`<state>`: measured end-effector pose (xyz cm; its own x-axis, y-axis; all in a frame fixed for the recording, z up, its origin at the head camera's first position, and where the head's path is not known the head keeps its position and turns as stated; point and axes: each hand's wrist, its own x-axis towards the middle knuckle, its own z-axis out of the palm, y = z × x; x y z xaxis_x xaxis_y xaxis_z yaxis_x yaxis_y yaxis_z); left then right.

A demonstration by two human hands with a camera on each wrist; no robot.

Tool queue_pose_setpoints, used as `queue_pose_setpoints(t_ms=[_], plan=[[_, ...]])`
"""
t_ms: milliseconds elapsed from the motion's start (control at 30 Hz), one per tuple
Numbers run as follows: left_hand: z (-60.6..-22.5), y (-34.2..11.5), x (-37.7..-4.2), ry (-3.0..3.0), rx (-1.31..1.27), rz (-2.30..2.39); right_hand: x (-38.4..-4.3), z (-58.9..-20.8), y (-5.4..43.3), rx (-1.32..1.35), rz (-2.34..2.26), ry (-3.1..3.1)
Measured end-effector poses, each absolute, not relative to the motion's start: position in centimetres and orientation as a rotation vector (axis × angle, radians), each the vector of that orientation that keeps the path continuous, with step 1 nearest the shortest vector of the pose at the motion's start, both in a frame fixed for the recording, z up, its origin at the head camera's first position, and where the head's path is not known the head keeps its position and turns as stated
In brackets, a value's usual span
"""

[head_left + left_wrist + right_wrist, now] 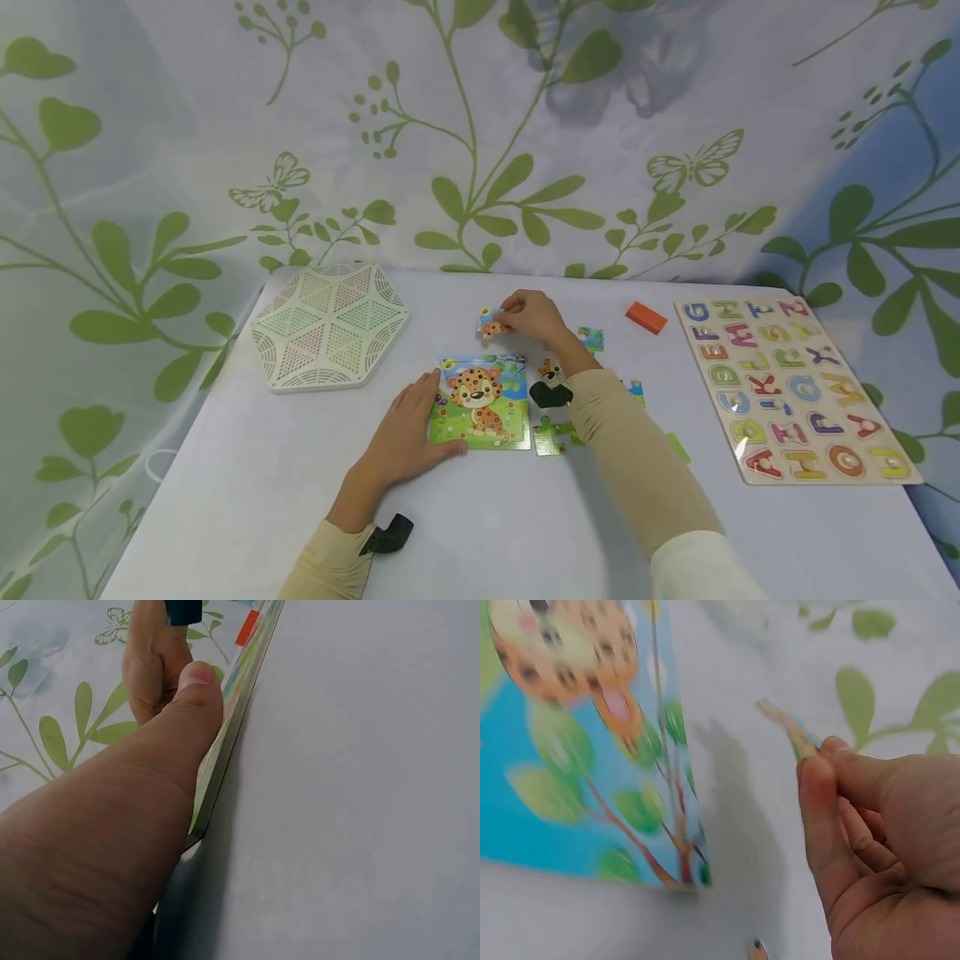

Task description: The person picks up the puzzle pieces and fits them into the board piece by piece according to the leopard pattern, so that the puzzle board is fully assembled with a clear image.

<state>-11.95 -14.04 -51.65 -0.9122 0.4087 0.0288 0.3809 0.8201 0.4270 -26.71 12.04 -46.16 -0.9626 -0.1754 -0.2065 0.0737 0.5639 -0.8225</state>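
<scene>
Left sleeve (327, 560), lower edge of the view, nearest the camera. Pale hexagonal board (330, 325): beyond and left of the left hand, well apart; low risk.

Left hand (405, 421): wide, fingers extended along the left side of the leopard picture board (491, 400), thumb at its lower edge. Judgement: only that corner is braced, so a push from the far or right side could pivot the board on the tabletop (480, 525).

Puzzle piece (491, 323): beyond the board, pinched between thumb and finger of the right hand (534, 318). Right wrist view shows it tilted, nearly edge-on, gripped at one end; it could twist or slip if the pinch slackens.

Black wrist mount (551, 394): behind the right hand, over or just beside loose pieces (551, 440). Some are partly hidden by the sleeve; contact cannot be told. A low sweep of the forearm might scatter them.

Red block (646, 317) and alphabet board (795, 392): right of the right hand, apart; unlikely to interfere.
</scene>
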Motion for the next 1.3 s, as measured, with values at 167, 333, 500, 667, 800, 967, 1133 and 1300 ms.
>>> queue_pose_setpoints(t_ms=[167, 333, 500, 667, 800, 967, 1133, 1300], plan=[[-51.7, -14.0, -12.1, 2.943, 0.619, 0.686, -23.9, -46.1, 10.0, -0.111, -1.386, 2.438], [-51.8, -13.8, -12.4, 2.962, 0.622, 0.712, -21.9, -46.5, 7.6, -0.165, -1.281, 2.481], [-51.9, -13.7, -12.5, 2.974, 0.637, 0.694, -21.1, -47.4, 6.5, -0.187, -1.147, 2.594], [-52.1, -13.8, -12.4, 2.985, 0.67, 0.651, -20.6, -47.4, 5.4, -0.201, -1.007, 2.657], [-52.0, -13.9, -12.3, 3.003, 0.702, 0.667, -20.3, -47.0, 4.9, -0.215, -0.893, 2.699], [-51.8, -14.0, -12.2, 3.02, 0.72, 0.642, -20.4, -46.7, 4.5, -0.243, -0.812, 2.738], [-52.0, -14.0, -12.2, 3.017, 0.725, 0.574, -20.9, -46.8, 6.5, -0.312, -0.884, 2.705], [-52.3, -13.8, -12.3, 3.028, 0.721, 0.555, -21.8, -46.5, 12.3, -0.301, -1.008, 2.718]])
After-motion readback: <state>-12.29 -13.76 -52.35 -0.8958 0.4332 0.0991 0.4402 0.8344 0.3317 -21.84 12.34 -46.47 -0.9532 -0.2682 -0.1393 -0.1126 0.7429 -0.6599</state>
